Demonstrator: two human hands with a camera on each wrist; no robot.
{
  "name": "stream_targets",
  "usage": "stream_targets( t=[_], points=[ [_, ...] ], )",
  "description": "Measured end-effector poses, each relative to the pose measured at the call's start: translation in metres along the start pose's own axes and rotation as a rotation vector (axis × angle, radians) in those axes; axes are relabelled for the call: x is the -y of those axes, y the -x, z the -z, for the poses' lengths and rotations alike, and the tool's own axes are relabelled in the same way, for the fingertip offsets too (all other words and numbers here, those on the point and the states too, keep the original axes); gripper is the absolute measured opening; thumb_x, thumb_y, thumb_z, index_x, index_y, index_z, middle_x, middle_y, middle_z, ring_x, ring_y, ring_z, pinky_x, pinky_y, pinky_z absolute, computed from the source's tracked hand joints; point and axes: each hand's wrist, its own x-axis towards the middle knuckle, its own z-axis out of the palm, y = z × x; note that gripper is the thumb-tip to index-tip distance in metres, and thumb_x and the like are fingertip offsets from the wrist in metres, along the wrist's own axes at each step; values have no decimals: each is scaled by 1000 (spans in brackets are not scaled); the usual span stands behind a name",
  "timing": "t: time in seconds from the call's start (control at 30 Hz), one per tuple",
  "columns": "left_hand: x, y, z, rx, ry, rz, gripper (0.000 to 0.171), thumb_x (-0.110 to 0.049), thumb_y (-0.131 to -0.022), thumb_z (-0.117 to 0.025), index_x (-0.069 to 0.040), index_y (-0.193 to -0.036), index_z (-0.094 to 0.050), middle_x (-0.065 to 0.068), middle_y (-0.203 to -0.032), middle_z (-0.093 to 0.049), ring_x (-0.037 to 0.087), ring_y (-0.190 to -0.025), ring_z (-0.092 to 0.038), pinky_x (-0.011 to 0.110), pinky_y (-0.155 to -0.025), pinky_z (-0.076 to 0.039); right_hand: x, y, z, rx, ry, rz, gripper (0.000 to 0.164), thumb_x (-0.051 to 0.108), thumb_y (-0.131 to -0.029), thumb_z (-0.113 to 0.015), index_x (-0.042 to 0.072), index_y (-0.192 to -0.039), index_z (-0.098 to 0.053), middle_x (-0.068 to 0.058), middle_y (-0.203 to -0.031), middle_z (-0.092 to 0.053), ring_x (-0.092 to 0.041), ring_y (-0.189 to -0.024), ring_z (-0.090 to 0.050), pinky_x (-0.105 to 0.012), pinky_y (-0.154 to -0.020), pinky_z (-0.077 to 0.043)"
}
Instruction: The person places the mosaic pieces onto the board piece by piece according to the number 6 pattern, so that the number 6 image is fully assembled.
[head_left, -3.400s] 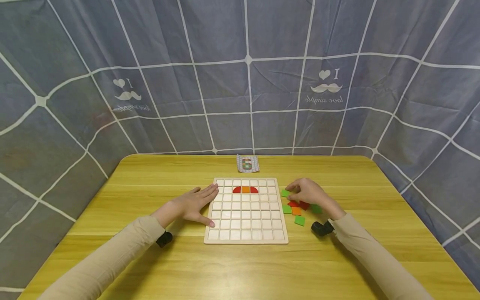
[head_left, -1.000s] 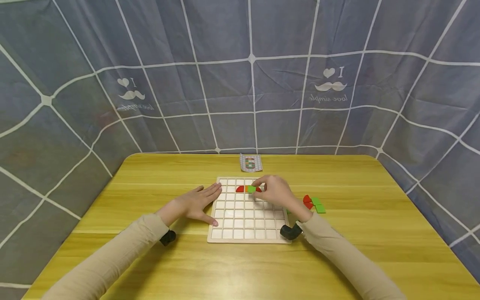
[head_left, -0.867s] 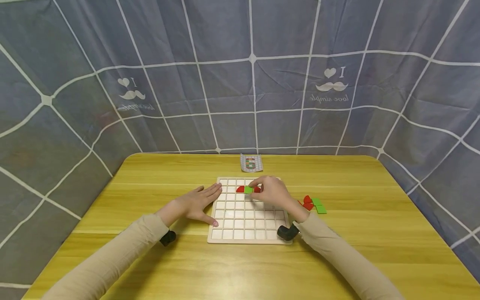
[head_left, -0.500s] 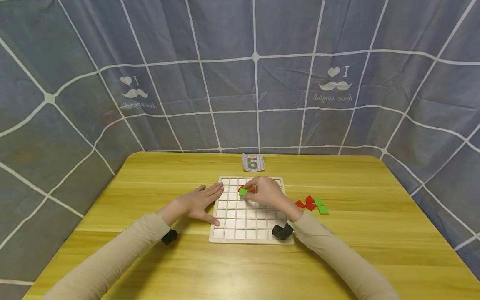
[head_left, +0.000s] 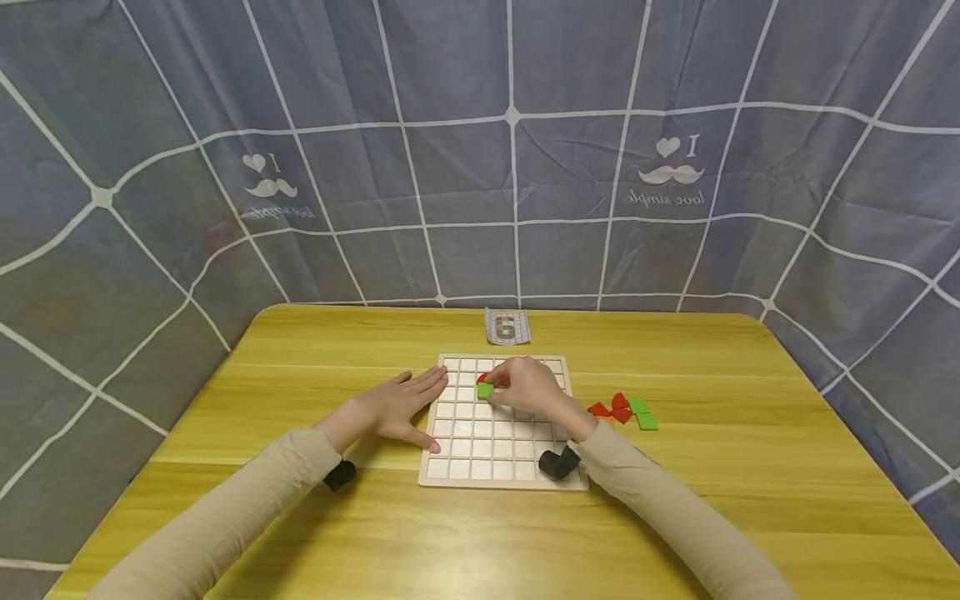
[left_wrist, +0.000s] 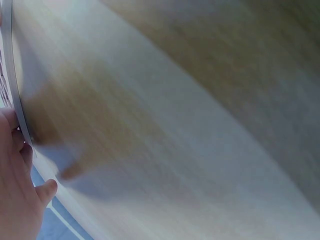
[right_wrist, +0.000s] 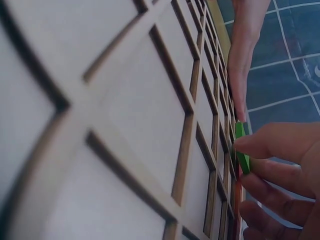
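Grid board (head_left: pixel 480 448) on table (head_left: pixel 375 537), card (head_left: pixel 507 327) behind it, tiles (head_left: pixel 621 414) to its right, curtain (head_left: pixel 465 167) beyond.

The person's left hand (head_left: pixel 396 409) lies flat left of centre, thumb (head_left: pixel 422 438) spread; the right hand (head_left: pixel 529 389) pinches near centre; sleeved forearms (head_left: pixel 232 502) slant from the bottom edge.

The wood-grained table (head_left: pixel 480 550) looks glossy, the wooden board (head_left: pixel 480 469) matt, the curtain (head_left: pixel 457 175) creased cloth.

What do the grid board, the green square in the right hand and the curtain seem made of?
Grid board: probably wood, pale and matte, with brown edges along its raised strips.
Green square: painted wood or plastic, can't tell; its colour looks even.
Curtain: likely fabric, dull, with creases and soft folds.
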Motion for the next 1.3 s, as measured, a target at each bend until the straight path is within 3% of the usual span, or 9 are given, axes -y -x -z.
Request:
stream_targets(
  t=[0.27,0.53,1.1,1.3],
  points=[
    [-1,-1,-1,-12,-1,6,113,-75,-79,-54,-7,-155,-7,10,-163,1,25,-151,-4,52,-121,-12,1,-2,-3,-2,53,9,24,25,-78,-77,17,-101,-77,3,-98,-74,-11,-81,-65,-27,-65,-49],
    [-2,-1,-1,-15,0,3,113,-75,-79,-55,-7,-155,-7,10,-163,0,25,-151,-4,52,-121,-12,1,-2,-4,35,35,-17,26,26,-80,-76,19,-105,-76,2,-106,-72,-14,-88,-66,-29,-70,-51],
    [-1,0,-1,-17,-1,0,113,-75,-78,-55,-7,-155,-7,10,-163,1,25,-151,-4,52,-121,-12,1,2,-2,29,29,31,24,22,-81,-75,20,-105,-76,2,-108,-72,-14,-92,-66,-31,-74,-52],
    [-1,0,-1,-18,-4,1,113,-74,-78,-56,-6,-155,-7,10,-163,0,25,-151,-4,52,-121,-13,-3,8,5,-10,-7,12,22,22,-82,-73,21,-104,-76,4,-99,-71,-9,-73,-59,-26,-63,-45]
  ],
)
